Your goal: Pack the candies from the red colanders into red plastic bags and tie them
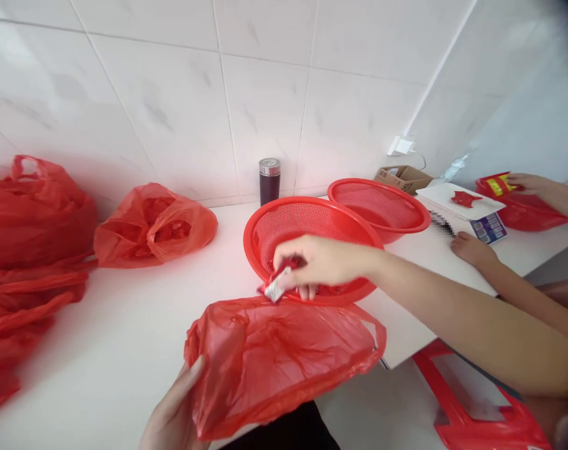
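Note:
My left hand (pixel 176 403) grips the left edge of a thin red plastic bag (pixel 293 353), whose mouth is spread wide at the table's front edge. My right hand (pixel 326 259) is closed around a small red and white packet (pixel 275 286), above the near rim of a red mesh basket (pixel 252 240) and the bag's far edge. Some red items show at the basket's bottom, partly hidden behind my right hand. What else that hand might hold cannot be made out.
A second red basket (pixel 334 189) touches the first. Behind stands a dark tumbler (pixel 269 184). Filled red bags (pixel 157 228) lie left. At right, a co-worker's hands (pixel 474 247) are near a white scale (pixel 441 197); one holds a red-yellow packet (pixel 497 184). A red stool (pixel 490 431) stands below.

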A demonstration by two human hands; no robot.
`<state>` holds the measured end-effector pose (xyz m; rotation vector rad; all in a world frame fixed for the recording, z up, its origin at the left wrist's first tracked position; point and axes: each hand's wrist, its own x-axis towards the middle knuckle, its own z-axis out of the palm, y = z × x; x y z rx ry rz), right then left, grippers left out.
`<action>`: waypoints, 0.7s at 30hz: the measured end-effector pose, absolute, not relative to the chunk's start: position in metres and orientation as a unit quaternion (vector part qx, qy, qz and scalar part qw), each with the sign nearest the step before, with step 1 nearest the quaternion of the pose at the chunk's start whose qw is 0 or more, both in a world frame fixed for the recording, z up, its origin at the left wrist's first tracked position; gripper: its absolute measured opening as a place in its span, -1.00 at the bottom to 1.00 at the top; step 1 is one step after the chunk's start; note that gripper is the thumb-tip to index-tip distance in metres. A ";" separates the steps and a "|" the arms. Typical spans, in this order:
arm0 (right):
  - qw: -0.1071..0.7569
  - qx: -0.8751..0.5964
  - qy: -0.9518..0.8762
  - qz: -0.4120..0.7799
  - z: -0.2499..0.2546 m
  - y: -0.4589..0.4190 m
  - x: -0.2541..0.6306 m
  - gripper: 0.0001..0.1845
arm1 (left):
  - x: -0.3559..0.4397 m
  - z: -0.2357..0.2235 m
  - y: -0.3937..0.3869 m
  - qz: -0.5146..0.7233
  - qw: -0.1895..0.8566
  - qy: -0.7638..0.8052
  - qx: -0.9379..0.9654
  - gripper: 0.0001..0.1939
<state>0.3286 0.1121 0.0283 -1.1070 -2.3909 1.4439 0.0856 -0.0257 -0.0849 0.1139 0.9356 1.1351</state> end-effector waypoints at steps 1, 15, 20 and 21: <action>0.051 -0.367 -0.808 0.457 0.028 0.094 0.320 -0.86 | 0.086 -0.085 -0.026 0.517 0.741 0.426 0.052 -0.59; -0.129 -0.523 -0.821 0.188 -0.030 0.155 0.366 0.01 | 0.076 -0.096 -0.036 0.518 0.728 0.444 0.062 -0.26; -0.105 -0.484 -0.854 0.160 -0.058 0.165 0.363 0.15 | 0.079 -0.093 -0.036 0.524 0.723 0.447 0.053 -0.31; -0.116 -0.477 -0.855 0.166 -0.057 0.171 0.359 0.19 | 0.079 -0.093 -0.035 0.524 0.723 0.446 0.056 -0.32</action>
